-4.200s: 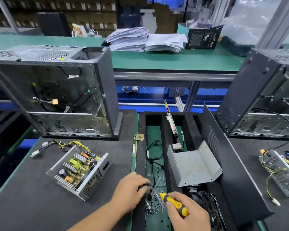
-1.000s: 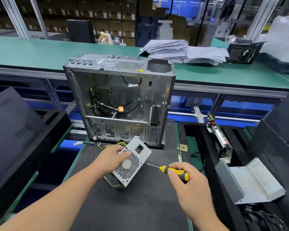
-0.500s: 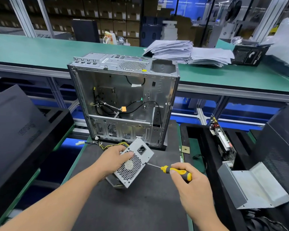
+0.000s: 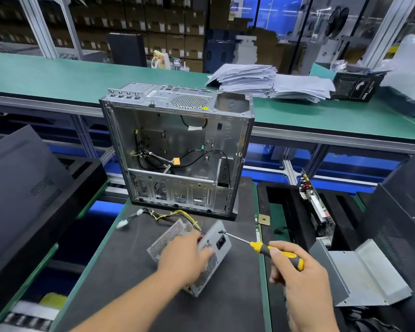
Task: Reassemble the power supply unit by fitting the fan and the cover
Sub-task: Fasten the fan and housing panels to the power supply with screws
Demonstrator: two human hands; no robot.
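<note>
The silver power supply unit [image 4: 216, 245] stands tilted on the dark mat, its socket face toward me and its yellow and black cables [image 4: 168, 215] trailing to the back left. My left hand [image 4: 187, 255] lies over its top and grips it; the hand is blurred. My right hand [image 4: 297, 276] grips a yellow and black screwdriver [image 4: 277, 254], whose tip touches the upper corner of the socket face. The bent grey metal cover [image 4: 367, 276] lies in the black tray to the right. Beside the cover's lower edge part of a black fan [image 4: 374, 322] shows.
An open computer case [image 4: 177, 149] stands upright behind the unit. A black foam tray [image 4: 292, 212] on the right holds a circuit card [image 4: 318, 207]. Black side panels lean at far left [image 4: 22, 192] and far right [image 4: 398, 226]. Paper stacks [image 4: 268, 82] lie on the green bench.
The unit has been turned and tipped so its socket face points more to the right, and my left hand has slid over its top. The screwdriver tip went from the lower edge to the upper corner.
</note>
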